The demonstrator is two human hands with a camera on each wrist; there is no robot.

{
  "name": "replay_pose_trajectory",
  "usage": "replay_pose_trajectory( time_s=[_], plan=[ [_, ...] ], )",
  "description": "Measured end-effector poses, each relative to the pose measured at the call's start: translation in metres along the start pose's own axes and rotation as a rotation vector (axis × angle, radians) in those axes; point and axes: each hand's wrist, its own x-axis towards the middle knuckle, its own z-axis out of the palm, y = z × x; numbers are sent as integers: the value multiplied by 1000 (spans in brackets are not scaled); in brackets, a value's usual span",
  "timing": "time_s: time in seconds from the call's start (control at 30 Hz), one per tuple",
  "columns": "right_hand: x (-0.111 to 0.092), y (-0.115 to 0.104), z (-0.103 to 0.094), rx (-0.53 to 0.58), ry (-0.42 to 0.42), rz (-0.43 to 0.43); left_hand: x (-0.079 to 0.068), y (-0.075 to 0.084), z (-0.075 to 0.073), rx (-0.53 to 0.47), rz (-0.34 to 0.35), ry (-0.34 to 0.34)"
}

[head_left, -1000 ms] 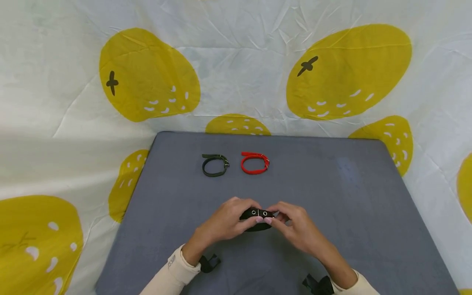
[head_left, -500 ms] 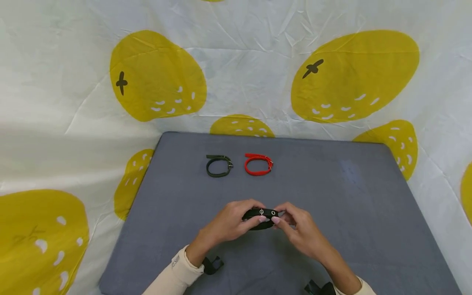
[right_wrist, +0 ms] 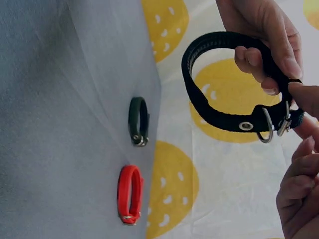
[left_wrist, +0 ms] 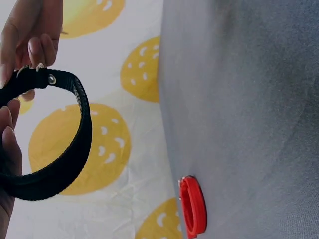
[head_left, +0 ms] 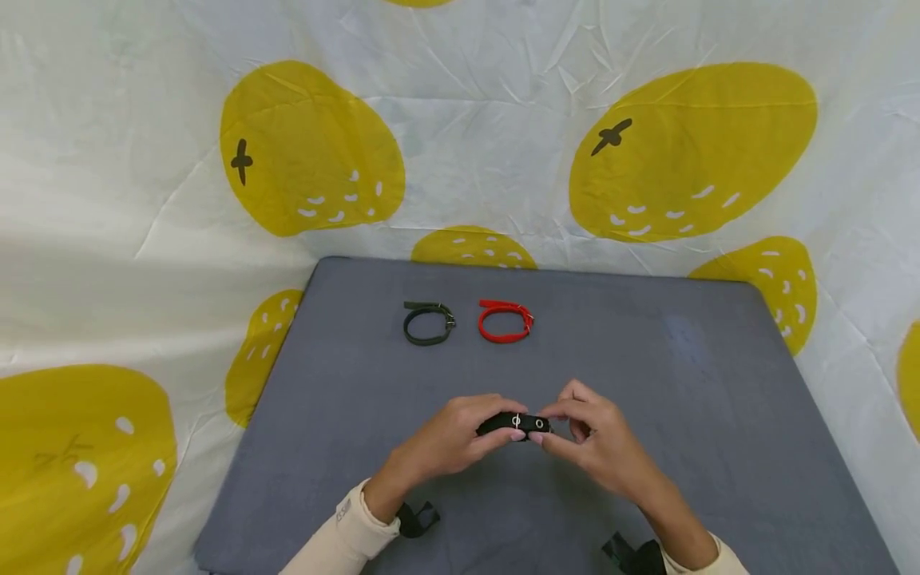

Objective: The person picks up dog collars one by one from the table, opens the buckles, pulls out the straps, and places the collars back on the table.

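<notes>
Our left hand (head_left: 456,431) and right hand (head_left: 600,443) both pinch the black collar (right_wrist: 219,118), at lower centre of the head view, thumbs below and fingers above. Its buckle (right_wrist: 284,125) sits between them; we judge the step to be working the strap there, though whether fastening or loosening we cannot tell. The next move likely calls for a firm left hold while the right guides the strap. Beyond, near upper centre, the green collar (head_left: 427,341) and red collar (head_left: 503,338) lie directly on the table (head_left: 647,367); we see no container.

Grey tbl (head_left: 611,351) w/ dk grn collar (right_wrist: 134,119) nr red collar (right_wrist: 124,191).
</notes>
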Motion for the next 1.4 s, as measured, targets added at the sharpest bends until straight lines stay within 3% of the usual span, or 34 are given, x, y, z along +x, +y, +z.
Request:
replay_pose_trajectory(
  time_s=[0.07, 0.23, 0.43, 0.67, 0.8, 1.0, 1.17, 1.4],
  plan=[
    [1, -1, -1, 6, -24, -4, 0, 0, 0, -13, -6, 3],
    [2, -2, -1, 149, -90, 56, 0, 0, 0, -52, -1, 22],
    [-1, -1, -2, 281, -110, 35, 0, -1, 1, -55, 38, 38],
    [-7, 0, -3, 435, -124, 68, -3, -6, 4, -79, 22, 71],
    [-7, 1, -5, 410, -176, 117, -3, -6, 2, -69, 40, 40],
    [0, -5, -6, 314, -252, 210, -3, -2, 1, -12, 34, -61],
    [3, -10, -4, 247, -240, 295, -3, 0, 2, -7, 17, -63],
    [1, -3, -4, 336, -243, 241, -4, -3, 3, -43, 33, -47]
  ],
)
